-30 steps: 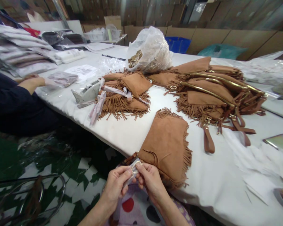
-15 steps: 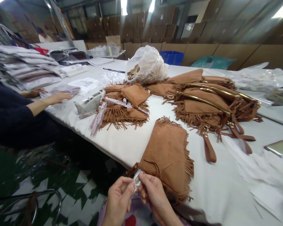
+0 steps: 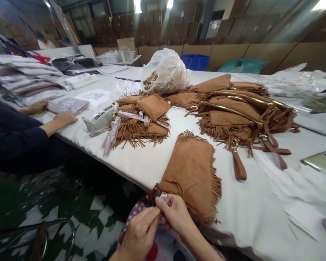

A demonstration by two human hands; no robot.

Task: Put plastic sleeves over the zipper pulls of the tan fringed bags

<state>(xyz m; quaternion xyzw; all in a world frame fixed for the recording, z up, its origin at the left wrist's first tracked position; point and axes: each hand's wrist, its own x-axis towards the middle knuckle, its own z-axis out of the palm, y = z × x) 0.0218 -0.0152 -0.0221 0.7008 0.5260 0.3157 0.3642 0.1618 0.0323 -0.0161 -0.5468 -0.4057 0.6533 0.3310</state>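
Observation:
A brown suede bag (image 3: 191, 170) with fringed edges lies flat at the near table edge. At its lower left corner, my right hand (image 3: 176, 214) is closed in a pinch on a small piece of clear plastic wrap (image 3: 165, 197), with a bit of gold-coloured metal showing at it. My left hand (image 3: 141, 230) is pinched shut right against the right fingertips, below the bag's corner. What lies between the left fingertips is hidden. A short brown tassel or pull (image 3: 152, 192) hangs at the same corner.
Fringed brown bags (image 3: 233, 112) with gold bars and wrist straps are piled at right, others (image 3: 143, 119) beside a tape dispenser (image 3: 100, 117). A plastic bag of tags (image 3: 167, 70) stands behind. At left, a co-worker's hands (image 3: 61, 121) hold a wrapped packet. A phone (image 3: 320, 161) lies right.
My left hand has drawn down and closed tighter, and the plastic between my hands is now mostly covered by fingers. The co-worker's hands have gripped the packet and raised its edge.

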